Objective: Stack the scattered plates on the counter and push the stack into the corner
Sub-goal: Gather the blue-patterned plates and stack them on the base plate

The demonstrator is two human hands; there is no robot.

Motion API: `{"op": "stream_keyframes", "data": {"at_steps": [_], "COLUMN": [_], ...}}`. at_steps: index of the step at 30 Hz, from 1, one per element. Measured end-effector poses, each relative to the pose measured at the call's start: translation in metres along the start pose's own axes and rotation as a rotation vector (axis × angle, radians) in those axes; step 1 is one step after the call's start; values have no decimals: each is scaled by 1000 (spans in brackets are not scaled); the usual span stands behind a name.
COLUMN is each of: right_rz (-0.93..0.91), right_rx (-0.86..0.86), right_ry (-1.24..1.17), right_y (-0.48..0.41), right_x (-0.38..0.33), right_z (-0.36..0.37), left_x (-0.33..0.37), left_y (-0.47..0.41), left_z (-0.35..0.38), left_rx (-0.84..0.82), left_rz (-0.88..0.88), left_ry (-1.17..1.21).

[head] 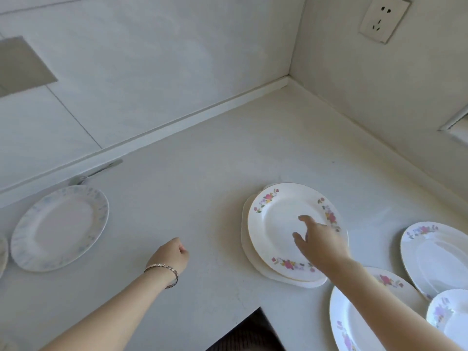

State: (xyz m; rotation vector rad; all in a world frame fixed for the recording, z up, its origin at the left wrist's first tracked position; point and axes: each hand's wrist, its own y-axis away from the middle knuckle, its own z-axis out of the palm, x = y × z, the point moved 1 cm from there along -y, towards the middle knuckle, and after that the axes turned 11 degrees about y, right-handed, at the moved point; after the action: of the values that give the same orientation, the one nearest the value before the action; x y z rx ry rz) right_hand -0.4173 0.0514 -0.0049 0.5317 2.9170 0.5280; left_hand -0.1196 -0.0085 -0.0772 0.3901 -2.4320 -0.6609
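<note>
A small stack of plates sits mid-counter; its top plate is white with pink flowers and lies off-centre on a plain white plate. My right hand hovers over the top plate's right side with fingers spread, holding nothing. My left hand, with a bracelet at the wrist, is curled into a loose fist above bare counter left of the stack. A blue-patterned plate lies alone at the far left. Three more floral plates lie at the right: a large one under my right forearm, one near the right edge, a smaller one.
The counter corner lies at the back right, where two walls meet. A wall socket sits above it. A metal utensil lies against the back ledge near the blue plate. The counter's front cut-out opens below the stack.
</note>
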Motion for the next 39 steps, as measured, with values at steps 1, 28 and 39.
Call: {"op": "stream_keyframes", "data": {"at_steps": [1, 28, 39], "right_rz": [-108, 389, 380], "right_rx": [-58, -607, -332], "right_ry": [-30, -1314, -1274], "right_y": [0, 21, 41], "right_x": [-18, -488, -422], "right_z": [0, 127, 104], "left_x": [-6, -322, -326], "left_y": [3, -1, -8], "left_z": [-3, -220, -213], "left_rx": [7, 220, 133], "left_rz": [-21, -265, -234], "left_ry": [13, 198, 178]}}
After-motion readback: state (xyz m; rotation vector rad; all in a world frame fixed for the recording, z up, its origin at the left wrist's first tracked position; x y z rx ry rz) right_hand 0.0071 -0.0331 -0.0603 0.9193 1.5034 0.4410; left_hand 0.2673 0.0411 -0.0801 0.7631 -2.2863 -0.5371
